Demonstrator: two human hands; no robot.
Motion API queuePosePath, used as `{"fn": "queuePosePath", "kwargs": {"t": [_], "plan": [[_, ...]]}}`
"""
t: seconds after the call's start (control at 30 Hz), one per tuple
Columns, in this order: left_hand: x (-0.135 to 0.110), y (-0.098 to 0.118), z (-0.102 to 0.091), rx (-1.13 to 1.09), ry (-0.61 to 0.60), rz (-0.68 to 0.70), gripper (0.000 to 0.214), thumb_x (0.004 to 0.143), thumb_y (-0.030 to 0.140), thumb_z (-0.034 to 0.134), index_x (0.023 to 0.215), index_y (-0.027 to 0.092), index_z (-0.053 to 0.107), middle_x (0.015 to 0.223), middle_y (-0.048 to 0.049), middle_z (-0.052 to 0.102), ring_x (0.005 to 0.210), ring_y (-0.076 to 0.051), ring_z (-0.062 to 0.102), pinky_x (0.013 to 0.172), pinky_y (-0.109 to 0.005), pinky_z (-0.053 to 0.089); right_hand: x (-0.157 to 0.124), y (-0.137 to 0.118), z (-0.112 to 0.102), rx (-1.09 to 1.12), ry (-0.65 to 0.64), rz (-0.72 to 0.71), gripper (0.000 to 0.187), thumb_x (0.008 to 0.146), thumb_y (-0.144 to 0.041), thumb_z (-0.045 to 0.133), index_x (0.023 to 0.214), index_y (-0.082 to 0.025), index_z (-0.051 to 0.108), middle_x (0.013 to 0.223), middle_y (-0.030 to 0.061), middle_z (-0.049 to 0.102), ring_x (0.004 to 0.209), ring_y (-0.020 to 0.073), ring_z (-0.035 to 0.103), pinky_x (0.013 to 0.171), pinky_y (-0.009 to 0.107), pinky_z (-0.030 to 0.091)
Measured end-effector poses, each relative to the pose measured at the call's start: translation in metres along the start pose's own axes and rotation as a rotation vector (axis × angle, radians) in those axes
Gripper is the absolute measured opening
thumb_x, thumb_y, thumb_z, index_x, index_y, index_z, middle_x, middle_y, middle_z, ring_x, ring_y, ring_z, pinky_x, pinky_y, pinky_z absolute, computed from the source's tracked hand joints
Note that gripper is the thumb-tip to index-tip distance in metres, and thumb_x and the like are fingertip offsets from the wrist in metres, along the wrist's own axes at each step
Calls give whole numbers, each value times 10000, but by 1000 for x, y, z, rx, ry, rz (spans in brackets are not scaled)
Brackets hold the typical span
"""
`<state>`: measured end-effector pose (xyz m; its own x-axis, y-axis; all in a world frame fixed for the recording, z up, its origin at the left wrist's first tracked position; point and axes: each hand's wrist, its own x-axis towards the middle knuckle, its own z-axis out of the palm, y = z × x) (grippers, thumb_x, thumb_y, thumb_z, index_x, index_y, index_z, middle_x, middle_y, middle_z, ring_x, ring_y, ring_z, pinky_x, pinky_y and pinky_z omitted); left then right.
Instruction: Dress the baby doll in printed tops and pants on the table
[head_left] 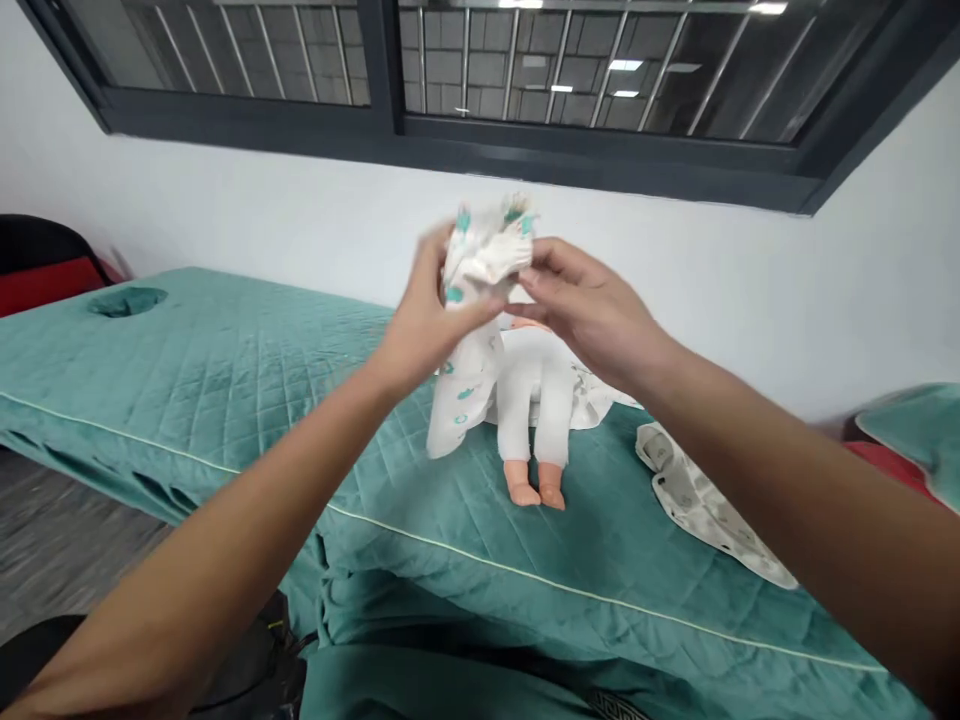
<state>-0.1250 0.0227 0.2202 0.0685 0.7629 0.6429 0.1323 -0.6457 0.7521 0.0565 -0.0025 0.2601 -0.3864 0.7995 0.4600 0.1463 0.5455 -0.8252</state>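
Note:
Both hands hold a white baby garment (465,395) with a teal print in the air over the bed. It is bunched at the top, and one tube-like part hangs down; whether it is trousers or a top I cannot tell. My left hand (435,310) is closed round its left side, with the thumb across the front. My right hand (581,300) pinches the bunched fabric from the right. Below lies a baby doll (534,400) with white legs and bare feet pointing towards me; its upper part is mostly hidden by my hands. White printed cloth (592,400) lies under the doll.
A green quilted cover with a face hole (127,302) spreads over the bed (300,370). Another pale printed baby garment (705,500) lies to the right, partly behind my forearm. A white wall and barred window (600,75) stand behind. A red-and-black object (45,270) is far left.

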Motion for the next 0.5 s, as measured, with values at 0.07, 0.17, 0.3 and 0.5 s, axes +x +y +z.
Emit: {"fn": "queuePosePath", "kwargs": {"t": [0.07,0.17,0.3,0.5], "plan": [[-19,-42,5,-34,-35,-183,443,840,381,678,1238,198,609,1210,-87,693,1144,-283,649,945,-386,540,2,30,5,-53,-20,22,371,919,-451,630,1257,-308,578,1335,43,609,1288,246,555,1054,485,496],[-49,-102,12,-56,-78,-612,402,859,323,604,1227,161,610,1082,-110,733,957,-287,711,835,-426,580,2,88,3,-185,6,46,523,913,-383,614,1414,-344,468,1483,54,516,1350,250,523,1090,491,469],[-73,-138,15,353,-218,-546,385,778,170,631,1162,139,623,1240,-173,649,1189,-337,626,1043,-505,496,0,168,-22,-467,163,211,630,889,-367,603,1479,-257,412,1582,115,418,1459,301,403,1162,549,373],[-68,-140,61,187,-271,-521,418,897,409,556,1231,158,570,1283,-167,644,1149,-290,651,1020,-446,524,19,253,-80,-663,360,567,901,886,-506,611,1571,-67,224,1624,264,307,1497,367,339,1223,512,269]]}}
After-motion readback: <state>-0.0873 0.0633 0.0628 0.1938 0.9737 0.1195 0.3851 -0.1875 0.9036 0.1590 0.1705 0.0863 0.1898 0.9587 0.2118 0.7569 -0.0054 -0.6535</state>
